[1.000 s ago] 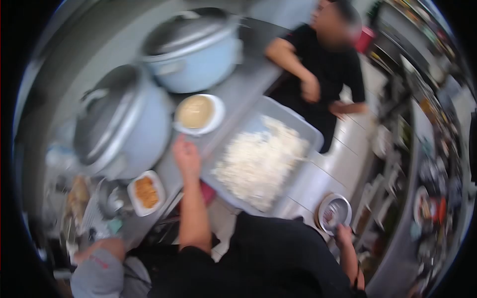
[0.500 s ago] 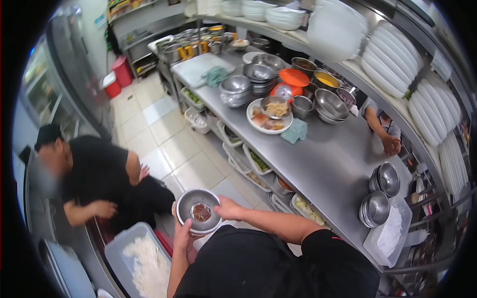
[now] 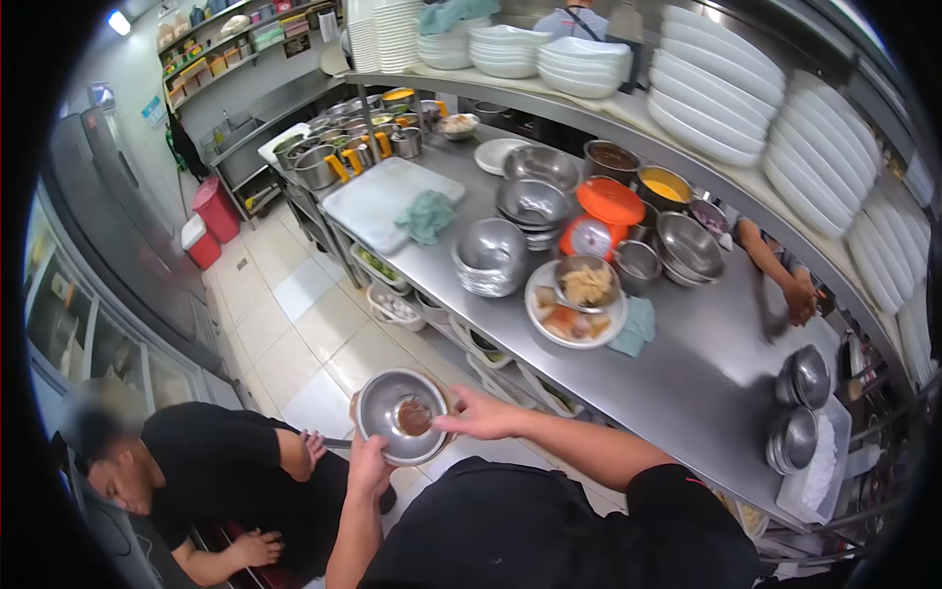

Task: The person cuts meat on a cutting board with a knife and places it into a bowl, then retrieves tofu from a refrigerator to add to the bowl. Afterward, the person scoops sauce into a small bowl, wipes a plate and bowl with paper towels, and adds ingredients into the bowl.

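A steel bowl (image 3: 378, 402) with a small heap of reddish-brown food (image 3: 414, 417) in it is held in front of my body. A tan edge shows around its outside, and I cannot tell what that belongs to. My left hand (image 3: 369, 465) grips the near left rim, thumb up. On the right side, my right hand (image 3: 488, 412) has its thumb at the rim and its fingers against the outer wall, partly hidden. A thin dark handle-like piece (image 3: 337, 444) shows just left of the bowl.
A co-worker in black (image 3: 226, 471) bends at my left. Along the steel counter (image 3: 608, 393) stand stacked bowls (image 3: 491, 257), an orange scale (image 3: 610, 203), a plate of food (image 3: 542, 312) and a cutting board (image 3: 378, 201). Another person's hands (image 3: 800, 297) reach in under the plate shelf (image 3: 549, 93).
My view has swung, showing more of the far shelves. The bowl stays in both hands, with the right hand's fingers now looser. The co-worker has bent lower; the tub of white food is out of view.
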Demonstrator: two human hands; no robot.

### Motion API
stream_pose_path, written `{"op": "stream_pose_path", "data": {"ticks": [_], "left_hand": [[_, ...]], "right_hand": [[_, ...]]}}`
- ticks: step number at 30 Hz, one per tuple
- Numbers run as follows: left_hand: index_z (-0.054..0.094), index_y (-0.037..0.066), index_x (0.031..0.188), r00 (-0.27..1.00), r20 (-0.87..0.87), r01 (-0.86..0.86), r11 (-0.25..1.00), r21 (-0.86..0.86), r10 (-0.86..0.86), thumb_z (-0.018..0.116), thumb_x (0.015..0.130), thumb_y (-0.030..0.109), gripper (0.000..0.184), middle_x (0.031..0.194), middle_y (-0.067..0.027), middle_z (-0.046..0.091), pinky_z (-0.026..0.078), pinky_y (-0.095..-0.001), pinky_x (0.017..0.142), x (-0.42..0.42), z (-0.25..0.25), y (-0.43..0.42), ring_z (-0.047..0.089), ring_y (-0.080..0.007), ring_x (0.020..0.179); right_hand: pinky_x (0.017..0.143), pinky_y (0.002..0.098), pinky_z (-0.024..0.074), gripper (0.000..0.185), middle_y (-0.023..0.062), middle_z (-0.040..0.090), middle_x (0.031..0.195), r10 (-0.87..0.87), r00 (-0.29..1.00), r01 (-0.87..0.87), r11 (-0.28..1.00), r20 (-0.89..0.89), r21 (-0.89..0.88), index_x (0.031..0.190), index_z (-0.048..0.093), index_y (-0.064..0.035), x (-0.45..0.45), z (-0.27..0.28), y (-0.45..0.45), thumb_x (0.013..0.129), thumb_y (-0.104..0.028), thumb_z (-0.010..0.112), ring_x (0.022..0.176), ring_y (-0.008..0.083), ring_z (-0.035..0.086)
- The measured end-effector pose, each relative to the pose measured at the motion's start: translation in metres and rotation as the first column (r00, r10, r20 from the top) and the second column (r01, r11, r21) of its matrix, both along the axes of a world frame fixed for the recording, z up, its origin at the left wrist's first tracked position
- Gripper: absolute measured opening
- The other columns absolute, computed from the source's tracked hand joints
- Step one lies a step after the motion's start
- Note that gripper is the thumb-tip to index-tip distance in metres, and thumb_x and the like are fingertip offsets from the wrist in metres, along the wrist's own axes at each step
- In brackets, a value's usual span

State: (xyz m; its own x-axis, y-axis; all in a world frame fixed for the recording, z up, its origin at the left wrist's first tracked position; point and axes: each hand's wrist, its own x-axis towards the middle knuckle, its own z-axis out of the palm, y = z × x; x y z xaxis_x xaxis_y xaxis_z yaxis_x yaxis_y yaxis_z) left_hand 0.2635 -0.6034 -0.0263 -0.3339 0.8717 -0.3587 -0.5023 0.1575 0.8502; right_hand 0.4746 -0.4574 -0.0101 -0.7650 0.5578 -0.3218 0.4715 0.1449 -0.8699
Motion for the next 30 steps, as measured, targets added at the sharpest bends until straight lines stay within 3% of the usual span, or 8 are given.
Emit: {"op": "stream_pose_path", "data": {"ticks": [3,7,11,13,17,21,25,30], "left_hand": [[0.035,-0.002,0.139,0.998,-0.014,0.061,0.998,0.006,-0.061,0.04,0.081,0.003,0.058,0.125,-0.023,0.052,0.058,-0.0549,0.084,-0.048,0.012,0.062,0.061,-0.038,0.11],[0.03,0.003,0.143,0.99,-0.034,0.137,0.99,-0.035,-0.138,0.04,0.081,0.002,0.062,0.127,-0.0227,0.054,0.061,-0.0536,0.077,-0.1,0.04,0.161,0.066,-0.0372,0.103],[0.033,0.0,0.14,0.969,-0.162,0.184,0.982,-0.036,-0.187,0.04,0.084,0.005,0.057,0.12,-0.0239,0.058,0.063,-0.0477,0.073,-0.136,0.065,0.274,0.068,-0.0349,0.099],[0.034,0.0,0.139,0.961,-0.17,0.22,0.975,-0.002,-0.217,0.04,0.084,0.006,0.055,0.115,-0.024,0.06,0.064,-0.0462,0.071,-0.154,0.065,0.329,0.069,-0.0341,0.094],[0.037,-0.002,0.133,0.964,-0.098,0.24,0.969,-0.063,-0.245,0.043,0.085,0.009,0.049,0.108,-0.0226,0.063,0.063,-0.0448,0.066,-0.199,0.044,0.439,0.071,-0.0325,0.083],[0.04,-0.003,0.126,0.948,-0.242,0.179,0.974,-0.136,-0.208,0.045,0.087,0.014,0.043,0.102,-0.0196,0.063,0.062,-0.042,0.062,-0.223,0.057,0.508,0.07,-0.029,0.077],[0.041,-0.002,0.123,0.882,-0.381,0.192,0.95,-0.245,-0.277,0.049,0.089,0.02,0.041,0.098,-0.0166,0.062,0.061,-0.0403,0.06,-0.263,0.046,0.577,0.068,-0.0252,0.074],[0.046,-0.001,0.118,0.709,-0.505,0.356,0.868,-0.346,-0.492,0.05,0.09,0.025,0.039,0.097,-0.0156,0.062,0.06,-0.0394,0.058,-0.322,-0.002,0.69,0.067,-0.0241,0.075]], "right_hand": [[0.086,0.035,0.0521,0.083,0.0184,0.064,0.121,-0.049,0.997,0.052,0.998,-0.054,0.047,0.144,0.039,0.0029,0.009,0.036,0.055,0.088,-0.053,0.065,0.103,0.0242,0.065],[0.082,0.0299,0.0524,0.062,0.011,0.065,0.117,-0.365,0.922,0.367,0.93,-0.126,-0.005,0.137,0.049,0.0,0.039,0.087,0.103,0.091,-0.036,0.068,0.098,0.0164,0.064],[0.08,0.0282,0.0522,0.057,0.0104,0.065,0.116,-0.582,0.759,0.582,0.807,-0.292,-0.096,0.136,0.051,-0.0011,0.061,0.111,0.148,0.088,-0.024,0.072,0.096,0.014,0.063],[0.08,0.0283,0.0521,0.056,0.0111,0.064,0.116,-0.565,0.765,0.6,0.799,-0.309,0.025,0.136,0.051,-0.0015,0.065,0.118,0.175,0.088,-0.023,0.072,0.095,0.0138,0.062],[0.08,0.0281,0.0519,0.055,0.0117,0.063,0.117,-0.528,0.796,0.577,0.809,-0.296,0.109,0.135,0.052,-0.002,0.028,0.141,0.24,0.088,-0.021,0.072,0.092,0.0128,0.062],[0.08,0.0299,0.0518,0.058,0.0094,0.063,0.113,-0.291,0.955,0.291,0.865,-0.065,0.409,0.134,0.053,-0.0012,-0.031,0.173,0.308,0.086,-0.025,0.073,0.093,0.0159,0.062],[0.084,0.0406,0.0519,0.063,0.0184,0.062,0.115,-0.159,0.981,0.072,0.838,0.116,0.54,0.131,0.054,-0.0008,-0.088,0.175,0.373,0.086,-0.041,0.07,0.1,0.0321,0.063],[0.084,0.0395,0.0522,0.064,0.0183,0.065,0.113,-0.262,0.948,0.143,0.856,0.178,0.497,0.131,0.055,-0.0005,-0.17,0.149,0.463,0.086,-0.043,0.07,0.095,0.0307,0.065]]}}
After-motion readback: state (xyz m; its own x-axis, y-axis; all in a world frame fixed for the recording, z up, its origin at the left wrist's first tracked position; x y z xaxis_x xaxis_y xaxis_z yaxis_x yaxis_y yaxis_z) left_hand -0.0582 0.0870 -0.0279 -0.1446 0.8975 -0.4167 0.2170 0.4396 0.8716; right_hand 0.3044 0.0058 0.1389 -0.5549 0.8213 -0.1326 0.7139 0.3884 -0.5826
